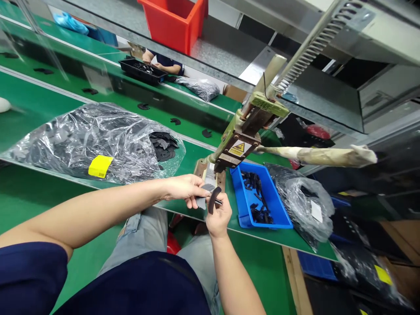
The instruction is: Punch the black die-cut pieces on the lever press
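My left hand pinching a flat gray piece, my right hand gripping a curved black piece beside it, both before the lever press, blue bin rightward, plastic bag leftward on my green surface.

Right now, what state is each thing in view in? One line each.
Left hand: closed on grey piece
Right hand: closed on curved black piece
Press handle: wrapped, sticking out
Clear bag: mouth open, dark parts showing
Blue bin: uncovered, black parts inside
Black tray: uncovered, loaded
Red bin: upright, contents hidden
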Available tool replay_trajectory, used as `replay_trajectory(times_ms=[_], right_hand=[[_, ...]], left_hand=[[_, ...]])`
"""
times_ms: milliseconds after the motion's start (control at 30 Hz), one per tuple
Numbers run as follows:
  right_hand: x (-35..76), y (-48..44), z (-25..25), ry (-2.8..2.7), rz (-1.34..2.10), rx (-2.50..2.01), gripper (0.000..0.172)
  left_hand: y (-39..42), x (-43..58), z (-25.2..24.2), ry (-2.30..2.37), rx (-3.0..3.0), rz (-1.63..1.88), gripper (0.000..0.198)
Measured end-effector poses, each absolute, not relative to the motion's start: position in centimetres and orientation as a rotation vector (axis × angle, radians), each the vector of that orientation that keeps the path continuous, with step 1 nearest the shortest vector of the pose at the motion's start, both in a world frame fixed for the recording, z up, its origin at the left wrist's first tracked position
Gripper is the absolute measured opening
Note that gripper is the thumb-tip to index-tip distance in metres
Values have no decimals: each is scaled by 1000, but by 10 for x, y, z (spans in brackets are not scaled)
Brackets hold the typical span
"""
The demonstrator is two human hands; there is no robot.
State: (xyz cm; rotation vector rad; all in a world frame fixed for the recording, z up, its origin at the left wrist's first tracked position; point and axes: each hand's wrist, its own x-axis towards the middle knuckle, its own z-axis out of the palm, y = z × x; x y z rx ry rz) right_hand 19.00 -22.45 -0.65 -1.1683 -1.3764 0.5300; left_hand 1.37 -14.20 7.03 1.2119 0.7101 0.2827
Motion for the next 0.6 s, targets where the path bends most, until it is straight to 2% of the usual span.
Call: replay_trajectory(times_ms=[100, 200, 367, 433, 600], right_hand=[[199, -224, -7, -1502, 459, -1194, 11], [211, -223, -4, -1658, 365, -1199, 13], [223, -224, 4, -1889, 227, -1177, 14], [224, -225, 7, -1951, 180, -1153, 14], [228, -230, 14, -2029, 92, -1039, 21]], left_hand=[[-133, 10, 76, 729, 1335, 242, 54], [-129, 6, 78, 771, 1485, 276, 49], [-143, 4, 75, 905, 2082, 723, 34], [-151, 8, 73, 847, 2264, 751, 33], [-159, 18, 63, 879, 2170, 726, 36]])
